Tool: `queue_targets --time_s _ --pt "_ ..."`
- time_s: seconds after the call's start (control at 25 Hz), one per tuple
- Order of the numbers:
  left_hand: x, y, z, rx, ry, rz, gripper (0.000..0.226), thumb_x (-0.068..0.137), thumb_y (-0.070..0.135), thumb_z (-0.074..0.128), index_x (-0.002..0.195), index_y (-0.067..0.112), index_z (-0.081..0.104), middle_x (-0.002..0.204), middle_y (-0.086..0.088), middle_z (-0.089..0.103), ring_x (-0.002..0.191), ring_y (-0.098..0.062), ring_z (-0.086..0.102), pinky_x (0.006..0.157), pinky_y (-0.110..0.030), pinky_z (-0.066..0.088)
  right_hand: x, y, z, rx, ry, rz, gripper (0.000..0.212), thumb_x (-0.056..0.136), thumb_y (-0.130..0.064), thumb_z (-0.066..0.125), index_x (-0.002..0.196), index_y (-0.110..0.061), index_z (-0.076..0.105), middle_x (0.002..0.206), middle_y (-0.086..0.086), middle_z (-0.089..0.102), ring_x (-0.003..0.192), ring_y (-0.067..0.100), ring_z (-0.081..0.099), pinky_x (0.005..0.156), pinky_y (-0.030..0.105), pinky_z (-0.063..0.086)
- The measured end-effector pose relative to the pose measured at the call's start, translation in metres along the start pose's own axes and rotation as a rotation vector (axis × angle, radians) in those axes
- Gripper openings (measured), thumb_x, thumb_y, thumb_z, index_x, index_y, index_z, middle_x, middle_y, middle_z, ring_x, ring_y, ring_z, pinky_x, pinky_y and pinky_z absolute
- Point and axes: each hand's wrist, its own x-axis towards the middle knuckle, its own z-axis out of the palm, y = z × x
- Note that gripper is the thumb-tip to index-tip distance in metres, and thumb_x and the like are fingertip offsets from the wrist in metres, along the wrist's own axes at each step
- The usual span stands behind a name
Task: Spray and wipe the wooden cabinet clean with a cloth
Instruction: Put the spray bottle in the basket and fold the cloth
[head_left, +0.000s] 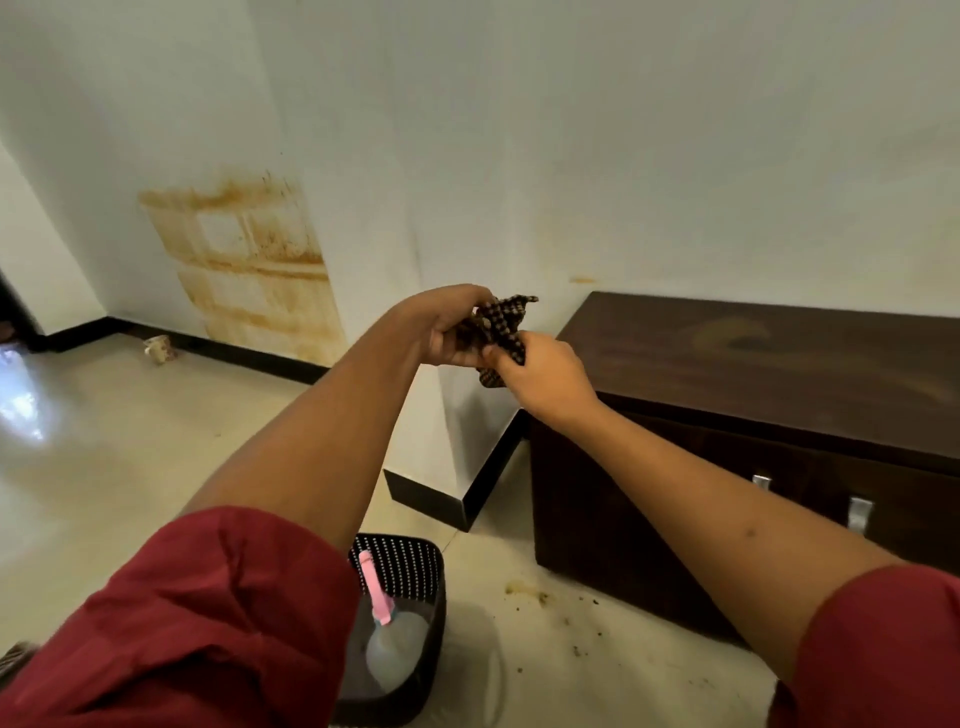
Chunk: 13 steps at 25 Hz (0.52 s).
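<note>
A dark checked cloth (501, 332) is bunched up in the air between the person's two hands, held out in front of the body at the ends of both outstretched arms. The left hand (451, 325) curls its fingers shut around the upper, left part of the bundle, with a twisted corner of the fabric poking out above and to the right of that fist. The right hand (545, 374) pinches the lower part of the cloth between thumb and fingers, and a small flap hangs just under that pinch. The two hands almost touch, with the cloth pulled between them.

Just to the right of the grip and a little below it stands the wooden cabinet (779, 374), dark brown, with a pale hazy smear on its top and two metal handles (860, 512) on its front. Behind the hands a white wall (519, 156) rises, stained brownish orange further to the left. Well below the grip, on the pale tiled floor (130, 457), sits a dark perforated basket (410, 566) holding a clear spray bottle (395, 649) with a pink trigger head. Crumbs and dirt speckle the floor beside the cabinet's base. Both forearms emerge from rolled red sleeves (208, 613).
</note>
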Motion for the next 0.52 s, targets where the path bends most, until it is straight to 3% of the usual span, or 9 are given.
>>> queue_targets --time_s 0.08,0.16,0.24,0.32,0.44,0.52 --pt "-0.005 0.016 0.018 -0.045 -0.021 0.044 0.027 0.093 0.027 0.047 0.095 0.003 0.058 0.079 -0.01 0.065 0.062 -0.02 0.066 0.059 -0.031 0.059 -0.001 0.002 -0.037 0.064 -0.006 -0.007 0.033 0.101 -0.043 0.046 0.092 -0.016 0.062 0.074 -0.008 0.062 0.073 0.015 0.063 0.068 0.042 0.055" --pt "-0.009 0.031 0.036 -0.06 -0.068 0.072 0.036 0.094 0.036 0.047 0.099 0.002 0.059 0.081 -0.012 0.066 0.07 -0.023 0.068 0.066 -0.035 0.059 -0.001 0.003 -0.074 0.136 0.012 0.012 0.035 0.102 -0.042 0.042 0.098 -0.015 0.063 0.085 0.0 0.066 0.083 0.021 0.066 0.071 0.045 0.059" --pt "-0.012 0.045 0.053 -0.013 -0.107 0.085 0.041 0.094 0.043 0.046 0.091 0.004 0.06 0.076 -0.011 0.064 0.071 -0.023 0.067 0.068 -0.034 0.058 0.0 0.006 -0.109 0.184 0.061 0.028 0.035 0.103 -0.039 0.042 0.093 -0.015 0.064 0.091 0.003 0.068 0.088 0.022 0.065 0.077 0.041 0.055" --pt "-0.016 0.059 0.069 0.178 -0.068 0.138 0.04 0.093 0.046 0.049 0.082 0.009 0.057 0.072 -0.007 0.06 0.067 -0.02 0.063 0.063 -0.029 0.054 -0.001 0.007 -0.144 0.284 0.108 0.083 0.033 0.103 -0.037 0.044 0.085 -0.018 0.065 0.087 -0.001 0.068 0.083 0.016 0.065 0.078 0.036 0.053" --pt "-0.015 0.076 0.09 0.434 0.072 0.396 0.028 0.088 0.035 0.062 0.102 0.01 0.058 0.096 -0.006 0.061 0.087 -0.02 0.062 0.067 -0.029 0.049 -0.006 0.015 -0.191 0.368 0.15 0.159 0.034 0.101 -0.037 0.048 0.092 -0.011 0.068 0.093 0.003 0.07 0.085 0.015 0.066 0.083 0.036 0.053" --pt "-0.014 0.088 0.103 0.372 -0.049 0.559 0.044 0.087 0.026 0.067 0.126 0.017 0.051 0.123 -0.003 0.056 0.111 -0.02 0.056 0.088 -0.035 0.048 -0.013 0.021 -0.217 0.414 0.211 0.162 0.033 0.1 -0.036 0.049 0.094 -0.009 0.068 0.091 0.001 0.071 0.085 0.015 0.067 0.078 0.033 0.052"
